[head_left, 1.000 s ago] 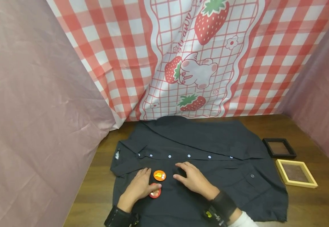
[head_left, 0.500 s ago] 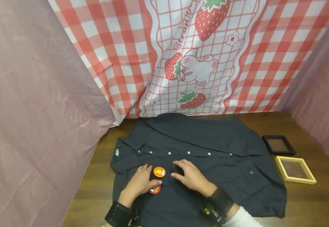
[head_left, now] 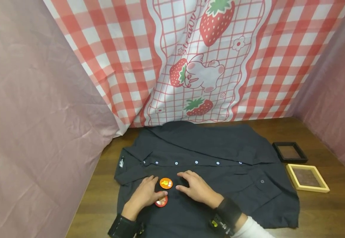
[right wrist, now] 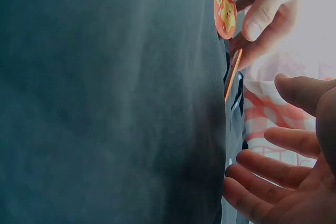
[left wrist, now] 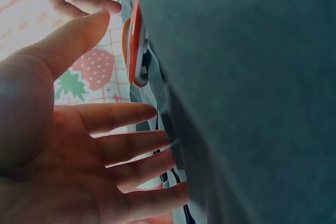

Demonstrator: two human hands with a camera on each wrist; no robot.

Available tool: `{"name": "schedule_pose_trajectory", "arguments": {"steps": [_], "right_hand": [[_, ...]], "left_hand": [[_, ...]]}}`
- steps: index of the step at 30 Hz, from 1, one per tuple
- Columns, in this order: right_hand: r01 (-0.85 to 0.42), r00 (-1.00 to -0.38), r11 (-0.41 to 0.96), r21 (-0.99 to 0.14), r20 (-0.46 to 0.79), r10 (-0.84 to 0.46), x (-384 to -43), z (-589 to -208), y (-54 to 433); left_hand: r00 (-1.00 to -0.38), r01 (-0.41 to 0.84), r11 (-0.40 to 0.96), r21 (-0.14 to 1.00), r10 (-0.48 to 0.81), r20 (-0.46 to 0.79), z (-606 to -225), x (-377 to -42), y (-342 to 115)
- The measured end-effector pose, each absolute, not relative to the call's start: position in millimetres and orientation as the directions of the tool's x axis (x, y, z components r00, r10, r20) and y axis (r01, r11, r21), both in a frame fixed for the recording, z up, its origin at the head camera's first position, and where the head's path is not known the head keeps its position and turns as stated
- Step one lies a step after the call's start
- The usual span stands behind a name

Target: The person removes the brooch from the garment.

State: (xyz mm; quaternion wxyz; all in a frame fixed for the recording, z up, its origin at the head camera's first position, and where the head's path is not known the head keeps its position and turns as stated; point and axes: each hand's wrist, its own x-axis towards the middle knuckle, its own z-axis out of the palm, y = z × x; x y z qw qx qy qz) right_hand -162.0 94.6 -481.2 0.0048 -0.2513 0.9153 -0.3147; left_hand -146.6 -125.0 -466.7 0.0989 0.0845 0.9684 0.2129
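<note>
A dark button-up shirt (head_left: pixel 220 191) lies spread on the table. Two round badges sit on its chest: an orange one (head_left: pixel 166 183) with a yellow thumbs-up, and nearer the person a red one (head_left: pixel 161 201), which shows a yellow star in the right wrist view. To the left of both, my left hand (head_left: pixel 142 195) rests its extended fingers at the cloth, the thumb overlapping the red badge's upper edge. Just right of the orange badge is my right hand (head_left: pixel 197 188), thumb and fingers spread apart around nothing. A pin-side gap shows under the tilted orange-red badge (left wrist: pixel 135 43) in the left wrist view.
At the table's right are a black square frame (head_left: pixel 289 152) and a pale yellow frame (head_left: pixel 307 178), close to the shirt's hem. A red checked strawberry cloth (head_left: pixel 131 66) hangs behind, with pink drapes (head_left: pixel 41 115) at the sides.
My right hand has drifted slightly left, closer to the orange badge. The left hand and both badges keep their places on the shirt; the head view has shifted a little.
</note>
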Motion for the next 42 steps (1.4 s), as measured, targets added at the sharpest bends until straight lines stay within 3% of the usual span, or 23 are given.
{"name": "schedule_pose_trajectory", "arguments": {"steps": [34, 42], "right_hand": [[-0.436, -0.857, 0.589, -0.681, 0.113, -0.503, -165.4, -490.6, 78.9], [-0.429, -0.868, 0.626, -0.651, 0.103, -0.486, -170.1, -489.0, 78.4]], "left_hand": [[-0.956, 0.063, 0.898, 0.435, 0.18, -0.233, -469.7, -146.3, -129.1], [-0.962, 0.057, 0.902, 0.428, 0.163, -0.217, -466.8, -149.0, -126.5]]}}
